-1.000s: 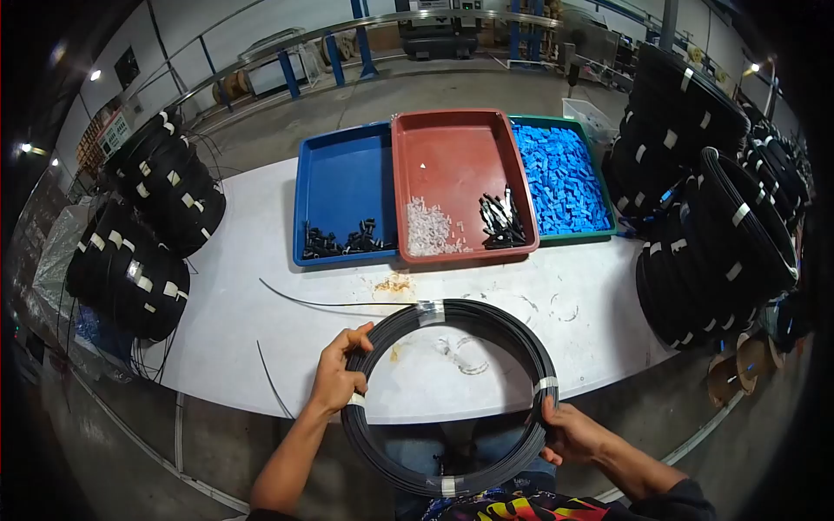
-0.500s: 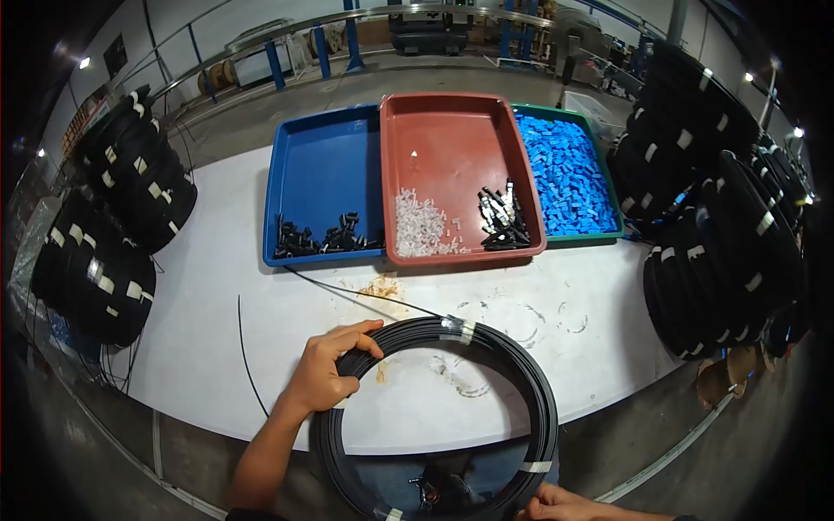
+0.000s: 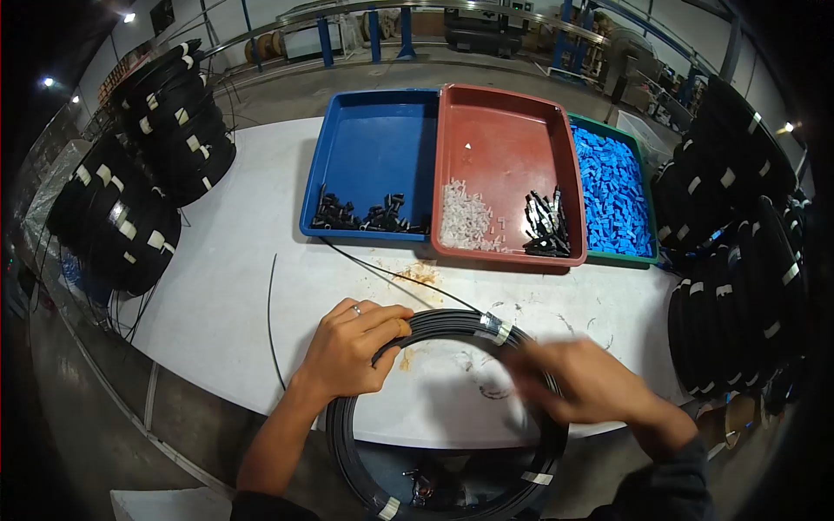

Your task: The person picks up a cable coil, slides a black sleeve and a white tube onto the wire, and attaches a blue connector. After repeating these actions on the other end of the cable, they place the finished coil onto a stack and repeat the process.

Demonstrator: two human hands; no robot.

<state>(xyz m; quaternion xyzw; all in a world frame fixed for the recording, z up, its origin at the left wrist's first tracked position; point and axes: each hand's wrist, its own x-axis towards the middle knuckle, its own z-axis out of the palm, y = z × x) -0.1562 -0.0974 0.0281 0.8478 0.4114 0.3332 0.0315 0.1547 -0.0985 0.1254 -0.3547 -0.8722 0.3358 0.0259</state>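
Observation:
A large coil of black cable (image 3: 343,443), bound with several bands of pale tape, overhangs the table's near edge. My left hand (image 3: 354,347) is wrapped round the coil's upper left side, fingers over the top and thumb inside the ring. At the upper right of the coil is my right hand (image 3: 578,378), smeared by motion; its fingers are too blurred to read. A taped spot (image 3: 496,328) lies just left of it. One loose cable end (image 3: 382,266) runs from the coil's top toward the blue tray.
Behind the coil stand a blue tray (image 3: 382,233) with black pieces, a red tray (image 3: 508,108) with clear and black pieces, and a green tray (image 3: 653,234) of blue pieces. Stacked coils flank the white table (image 3: 226,304) at left (image 3: 113,217) and right (image 3: 730,304).
My right hand has moved from the coil's lower right up to its upper right side. The view has shifted left, so the trays appear further right. My left hand stays on the coil.

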